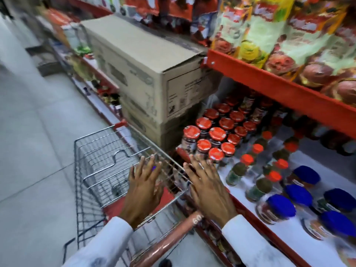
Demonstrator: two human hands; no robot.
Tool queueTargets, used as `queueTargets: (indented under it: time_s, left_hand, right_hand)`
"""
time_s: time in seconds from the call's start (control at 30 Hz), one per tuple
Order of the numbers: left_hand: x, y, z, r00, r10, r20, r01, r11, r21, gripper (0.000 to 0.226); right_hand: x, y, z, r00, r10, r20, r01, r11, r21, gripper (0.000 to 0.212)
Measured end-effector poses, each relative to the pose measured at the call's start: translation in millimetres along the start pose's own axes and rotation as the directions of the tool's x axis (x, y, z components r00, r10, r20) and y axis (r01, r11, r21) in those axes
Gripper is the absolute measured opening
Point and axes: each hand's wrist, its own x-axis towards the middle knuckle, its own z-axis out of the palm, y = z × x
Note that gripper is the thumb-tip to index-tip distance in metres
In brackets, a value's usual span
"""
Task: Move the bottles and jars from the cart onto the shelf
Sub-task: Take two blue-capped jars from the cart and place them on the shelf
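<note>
A wire shopping cart [100,162] stands in the aisle against the shelf, and I see no bottles or jars in its basket. My left hand [144,185] hovers over the cart's near right corner, fingers spread, holding nothing. My right hand [208,187] is flat and open above the shelf's red front edge [248,211], close to the nearest red-lidded jars [215,137]. Those jars stand packed in rows on the white shelf. Beside them are orange-capped bottles [248,170] and blue-lidded jars [300,197].
Stacked cardboard boxes [146,74] sit left of the jars, hard against the cart's far side. A red upper shelf [269,83] loaded with food packets overhangs the jars. The cart's reddish handle [173,239] lies below my wrists. Grey tiled floor [34,132] stretches left.
</note>
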Motion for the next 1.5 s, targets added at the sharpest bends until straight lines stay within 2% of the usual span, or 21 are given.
queueTargets:
  time_s: [0.07, 0.13, 0.23, 0.3, 0.37, 0.43, 0.5, 0.57, 0.63, 0.77, 0.87, 1.0, 1.17, 1.27, 1.4, 1.5]
  left_hand:
    - [-13, -26, 5, 0.999, -0.039, 0.025, 0.037, 0.996, 0.079, 0.056]
    - [-25, -53, 11, 0.988, -0.113, 0.108, 0.099, 0.987, 0.128, 0.058]
    - [-34, -87, 24, 0.940, -0.244, 0.240, 0.226, 0.969, 0.099, 0.061]
    - [-33, -103, 34, 0.894, -0.331, 0.303, 0.347, 0.938, 0.002, 0.055]
    - [-27, -114, 47, 0.837, -0.407, 0.367, 0.472, 0.875, -0.106, 0.053]
    - [-19, -121, 61, 0.769, -0.495, 0.405, 0.597, 0.783, -0.177, 0.058]
    - [-13, -126, 75, 0.706, -0.569, 0.422, 0.697, 0.664, -0.271, 0.062]
    - [-8, -125, 86, 0.657, -0.618, 0.432, 0.753, 0.560, -0.345, 0.066]
    - [-4, -122, 95, 0.633, -0.658, 0.409, 0.772, 0.492, -0.404, 0.067]
    - [-5, -117, 111, 0.606, -0.731, 0.313, 0.765, 0.429, -0.480, 0.054]
    - [-7, -116, 116, 0.622, -0.737, 0.266, 0.738, 0.437, -0.515, 0.052]
    - [-5, -115, 107, 0.661, -0.712, 0.237, 0.704, 0.481, -0.523, 0.058]
    - [-5, -103, 62, 0.738, -0.655, 0.160, 0.596, 0.523, -0.609, 0.055]
    - [-5, -81, 25, 0.792, -0.602, 0.106, 0.494, 0.528, -0.691, 0.060]
    - [2, -27, -14, 0.885, -0.457, 0.087, 0.346, 0.523, -0.779, 0.054]
    - [7, 24, -29, 0.941, -0.332, 0.067, 0.238, 0.507, -0.828, 0.055]
  right_hand:
    - [20, -10, 20, 0.995, -0.054, 0.082, 0.053, 0.998, 0.022, 0.063]
    - [41, -21, 43, 0.980, -0.091, 0.175, 0.084, 0.995, 0.047, 0.062]
    - [69, -34, 78, 0.928, -0.091, 0.362, 0.060, 0.993, 0.097, 0.068]
    - [89, -40, 103, 0.893, -0.037, 0.449, -0.035, 0.988, 0.151, 0.070]
    - [105, -43, 122, 0.845, 0.030, 0.535, -0.191, 0.949, 0.249, 0.066]
    - [118, -43, 140, 0.816, 0.085, 0.572, -0.348, 0.862, 0.369, 0.057]
    - [124, -42, 157, 0.788, 0.162, 0.595, -0.488, 0.753, 0.442, 0.059]
    - [127, -42, 170, 0.728, 0.243, 0.641, -0.612, 0.653, 0.447, 0.068]
    - [129, -41, 183, 0.711, 0.287, 0.641, -0.647, 0.624, 0.438, 0.069]
    - [131, -38, 191, 0.700, 0.340, 0.628, -0.687, 0.563, 0.460, 0.068]
    - [132, -36, 188, 0.713, 0.370, 0.596, -0.680, 0.571, 0.460, 0.064]
    - [129, -34, 167, 0.766, 0.355, 0.535, -0.631, 0.575, 0.522, 0.063]
    - [112, -25, 103, 0.835, 0.341, 0.432, -0.550, 0.510, 0.661, 0.065]
    - [83, -13, 53, 0.858, 0.382, 0.343, -0.494, 0.436, 0.752, 0.052]
    - [31, 7, -15, 0.836, 0.504, 0.216, -0.445, 0.393, 0.805, 0.048]
    - [-11, 26, -60, 0.811, 0.565, 0.148, -0.436, 0.418, 0.797, 0.054]
